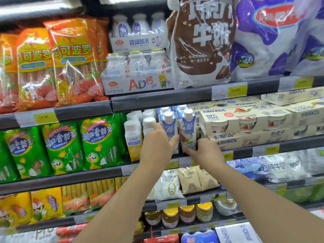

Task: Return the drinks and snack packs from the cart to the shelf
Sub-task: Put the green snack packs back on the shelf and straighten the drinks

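We pinch the right carton (188, 130) low with the right grip (205, 151), seating it on the shelf (245, 151). Left grip (157, 144), fingers spread, braces the neighbouring carton (169, 125) so the row stays upright.

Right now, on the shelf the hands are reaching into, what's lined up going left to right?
Green sausage packs → yellow-labelled white bottle → left hand → blue-and-white carton → right hand → cream KDL yogurt multipacks.
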The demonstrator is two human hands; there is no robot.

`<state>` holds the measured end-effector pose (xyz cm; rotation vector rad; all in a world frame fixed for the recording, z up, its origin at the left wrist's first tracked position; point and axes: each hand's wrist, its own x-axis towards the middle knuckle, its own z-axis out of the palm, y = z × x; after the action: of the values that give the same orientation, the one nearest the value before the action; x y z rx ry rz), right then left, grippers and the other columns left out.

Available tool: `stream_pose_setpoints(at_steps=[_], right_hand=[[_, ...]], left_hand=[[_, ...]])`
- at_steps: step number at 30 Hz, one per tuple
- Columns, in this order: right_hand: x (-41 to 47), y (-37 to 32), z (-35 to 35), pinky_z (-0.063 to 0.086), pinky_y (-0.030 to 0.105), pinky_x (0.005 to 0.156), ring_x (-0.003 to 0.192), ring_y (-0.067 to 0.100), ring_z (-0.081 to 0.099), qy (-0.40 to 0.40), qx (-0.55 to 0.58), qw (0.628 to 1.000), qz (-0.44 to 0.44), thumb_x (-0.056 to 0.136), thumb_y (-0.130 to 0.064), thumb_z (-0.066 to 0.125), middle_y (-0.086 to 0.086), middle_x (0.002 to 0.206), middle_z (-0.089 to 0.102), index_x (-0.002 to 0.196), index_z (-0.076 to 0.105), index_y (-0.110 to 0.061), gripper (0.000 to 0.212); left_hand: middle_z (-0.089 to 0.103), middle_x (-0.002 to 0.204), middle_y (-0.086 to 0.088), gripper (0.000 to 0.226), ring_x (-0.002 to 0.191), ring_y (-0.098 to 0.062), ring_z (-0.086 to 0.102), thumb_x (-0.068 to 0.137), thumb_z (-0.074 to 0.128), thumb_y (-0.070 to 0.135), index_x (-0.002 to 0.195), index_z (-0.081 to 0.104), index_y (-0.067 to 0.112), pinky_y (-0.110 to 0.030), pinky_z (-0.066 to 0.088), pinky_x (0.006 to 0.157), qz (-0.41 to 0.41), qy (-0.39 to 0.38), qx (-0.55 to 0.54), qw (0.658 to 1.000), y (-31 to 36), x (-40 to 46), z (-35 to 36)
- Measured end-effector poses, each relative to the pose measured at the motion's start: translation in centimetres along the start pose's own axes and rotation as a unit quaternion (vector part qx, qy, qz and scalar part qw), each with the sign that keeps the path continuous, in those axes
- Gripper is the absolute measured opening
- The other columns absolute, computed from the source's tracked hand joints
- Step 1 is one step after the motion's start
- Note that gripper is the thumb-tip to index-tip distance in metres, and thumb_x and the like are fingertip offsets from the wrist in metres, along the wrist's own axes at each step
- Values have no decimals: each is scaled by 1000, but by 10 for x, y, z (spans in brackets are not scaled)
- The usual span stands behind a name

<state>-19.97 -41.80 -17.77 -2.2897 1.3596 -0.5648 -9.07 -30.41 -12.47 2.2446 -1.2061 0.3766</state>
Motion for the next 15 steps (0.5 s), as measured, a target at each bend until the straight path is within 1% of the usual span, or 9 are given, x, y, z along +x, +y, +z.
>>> stream_pose_setpoints(at_steps=[2, 4, 7, 9, 11, 13, 15], right_hand=[[-2, 0, 1, 54, 33, 50, 57, 22, 67, 0, -8, 1000, -7, 83, -69, 60, 4, 65, 64, 67, 53, -15, 57], [-5, 2, 0, 59, 38, 54, 58, 22, 67, 6, -16, 1000, -8, 82, -71, 59, 4, 67, 65, 71, 56, -15, 58], [-12, 1, -5, 57, 38, 58, 61, 23, 67, 19, -18, 1000, -14, 82, -73, 56, 4, 72, 65, 76, 58, -14, 59], [-19, -2, -10, 56, 37, 62, 64, 21, 65, 24, -20, 999, -25, 83, -74, 54, 3, 76, 65, 80, 62, -16, 59], [-27, -6, -17, 54, 36, 68, 77, 19, 64, 25, -32, 998, -37, 86, -73, 52, 1, 86, 66, 91, 64, -16, 58], [-36, -12, -23, 52, 35, 74, 90, 18, 62, 18, -41, 997, -58, 89, -69, 52, -2, 98, 65, 109, 65, -18, 57], [-44, -17, -29, 49, 33, 78, 94, 18, 58, 8, -49, 995, -82, 91, -64, 53, -2, 103, 62, 123, 63, -16, 59]], left_hand=[[67, 76, -3, 55, 61, -17, 66, 92, 52, 57, 120, 48, 10, -33, 58, 54, 3, -13, -1, 1000, -13, -9, -5], [68, 83, -5, 52, 69, -20, 67, 94, 49, 58, 120, 51, 13, -37, 59, 61, 7, -58, 15, 998, -28, -16, -10], [68, 101, -3, 47, 88, -20, 66, 95, 48, 56, 118, 56, 15, -38, 57, 79, 17, -152, 13, 988, -54, -22, -19], [65, 108, -2, 43, 94, -19, 63, 96, 48, 53, 116, 56, 16, -38, 55, 83, 40, -196, 11, 980, -69, -23, -24], [60, 112, -2, 44, 98, -20, 59, 96, 45, 54, 117, 56, 17, -39, 52, 87, 73, -219, 42, 972, -80, -21, -27], [58, 117, -4, 49, 104, -22, 56, 96, 43, 56, 121, 56, 16, -41, 50, 91, 94, -240, 71, 964, -87, -18, -28], [56, 121, -6, 53, 108, -24, 54, 96, 41, 58, 124, 54, 15, -44, 48, 95, 112, -257, 102, 954, -90, -16, -30]])
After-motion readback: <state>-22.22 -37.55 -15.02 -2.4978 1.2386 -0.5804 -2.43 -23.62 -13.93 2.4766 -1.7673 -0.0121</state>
